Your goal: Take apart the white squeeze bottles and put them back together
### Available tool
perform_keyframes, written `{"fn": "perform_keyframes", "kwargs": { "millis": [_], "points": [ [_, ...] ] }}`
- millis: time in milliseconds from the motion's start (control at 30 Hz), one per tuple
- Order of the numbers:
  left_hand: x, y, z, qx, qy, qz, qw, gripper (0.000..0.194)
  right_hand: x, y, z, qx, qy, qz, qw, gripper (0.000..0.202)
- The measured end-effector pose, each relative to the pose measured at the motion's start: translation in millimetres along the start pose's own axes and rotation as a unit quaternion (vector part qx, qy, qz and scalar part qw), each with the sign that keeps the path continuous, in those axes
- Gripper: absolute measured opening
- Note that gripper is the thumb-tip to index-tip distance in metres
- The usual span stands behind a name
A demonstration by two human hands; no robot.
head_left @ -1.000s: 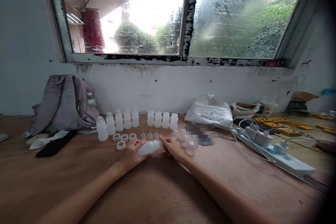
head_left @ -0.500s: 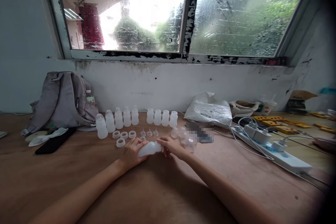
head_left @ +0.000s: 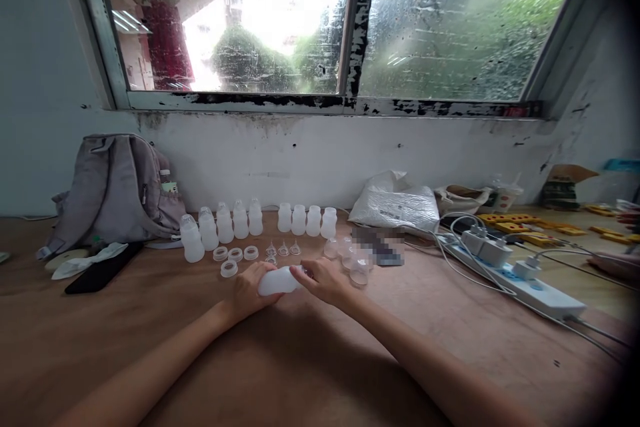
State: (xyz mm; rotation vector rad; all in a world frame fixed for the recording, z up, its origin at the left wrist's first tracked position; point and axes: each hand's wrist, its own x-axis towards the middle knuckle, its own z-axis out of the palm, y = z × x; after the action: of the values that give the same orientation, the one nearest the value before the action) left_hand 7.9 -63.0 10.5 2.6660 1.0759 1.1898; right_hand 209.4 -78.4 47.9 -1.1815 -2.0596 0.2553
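Note:
A frosted white baby bottle point(head_left: 276, 282) lies on its side between my hands, just above the table. My left hand point(head_left: 248, 290) is wrapped round its body. At the neck end, my right hand point(head_left: 320, 279) closes over the top; what its fingers cover there is hidden. Beyond my hands are several clear nipples point(head_left: 283, 249) and, to their left, white screw rings point(head_left: 235, 254). Clear domed caps point(head_left: 359, 271) stand to the right of my right hand. Behind, capped bottles point(head_left: 192, 239) stand in a row, with open bottles point(head_left: 299, 220) to their right.
A grey backpack point(head_left: 117, 193) and a black phone-like slab point(head_left: 103, 270) are at the left. On the right lie a silver bag point(head_left: 397, 203), a power strip point(head_left: 530, 290) with plugs and cables, and yellow parts point(head_left: 540, 238). Another person's hand point(head_left: 617, 265) shows at the right edge.
My right hand has shifted its grip further over the bottle's neck, its fingers curling round it. The bottle has moved slightly left in view, and the whole view has shifted a little.

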Motion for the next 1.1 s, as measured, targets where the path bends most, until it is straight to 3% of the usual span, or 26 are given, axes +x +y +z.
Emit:
{"fn": "perform_keyframes", "kwargs": {
  "millis": [133,200,233,367,433,500,600,667,700,733,833,867,933,1000,1033,1100],
  "points": [
    [-3,2,3.1,0.057,0.000,0.018,0.998,0.032,3,3,7,0.077,-0.057,0.131,0.987,0.054],
    [-2,2,4.2,0.069,0.002,0.022,0.997,0.034,4,6,7,0.095,-0.088,0.163,0.978,0.055],
    [-2,2,4.0,0.065,0.000,0.020,0.998,0.035,4,6,6,0.089,-0.075,0.156,0.981,0.054],
    [1,7,-2.4,-0.021,-0.025,-0.034,0.999,0.039,2,3,2,0.100,0.074,0.068,0.990,0.041],
    [3,11,-7.1,-0.112,-0.045,-0.100,0.988,0.038,2,-1,-1,0.191,0.075,0.057,0.977,0.033],
    [5,18,-9.9,-0.251,-0.086,-0.179,0.947,0.038,2,-5,-4,0.304,0.040,0.064,0.950,0.030],
    [7,31,-9.5,-0.467,-0.146,-0.260,0.833,0.042,3,-13,-6,0.427,-0.025,0.076,0.901,0.040],
    [8,38,-8.6,-0.529,-0.164,-0.278,0.784,0.045,3,-16,-5,0.469,-0.046,0.085,0.878,0.037],
    [9,41,-8.8,-0.524,-0.166,-0.282,0.787,0.045,3,-17,-4,0.482,-0.043,0.089,0.871,0.034],
    [9,43,-9.5,-0.493,-0.160,-0.280,0.808,0.044,3,-18,-3,0.491,-0.033,0.094,0.865,0.032],
    [10,43,-13.4,-0.292,-0.085,-0.241,0.922,0.036,1,-17,3,0.493,0.002,0.118,0.862,0.027],
    [11,42,-14.4,-0.223,-0.052,-0.222,0.948,0.033,1,-16,5,0.487,0.013,0.128,0.864,0.026],
    [10,40,-15.1,-0.158,-0.015,-0.202,0.966,0.031,1,-14,8,0.476,0.025,0.143,0.867,0.026],
    [11,40,-14.1,-0.221,-0.049,-0.228,0.947,0.032,2,-12,8,0.484,0.017,0.143,0.863,0.027],
    [11,40,-13.3,-0.290,-0.086,-0.253,0.919,0.035,3,-11,7,0.498,0.003,0.138,0.856,0.027],
    [12,43,-12.0,-0.432,-0.157,-0.299,0.836,0.040,5,-10,5,0.535,-0.026,0.127,0.835,0.030]
  ]
}}
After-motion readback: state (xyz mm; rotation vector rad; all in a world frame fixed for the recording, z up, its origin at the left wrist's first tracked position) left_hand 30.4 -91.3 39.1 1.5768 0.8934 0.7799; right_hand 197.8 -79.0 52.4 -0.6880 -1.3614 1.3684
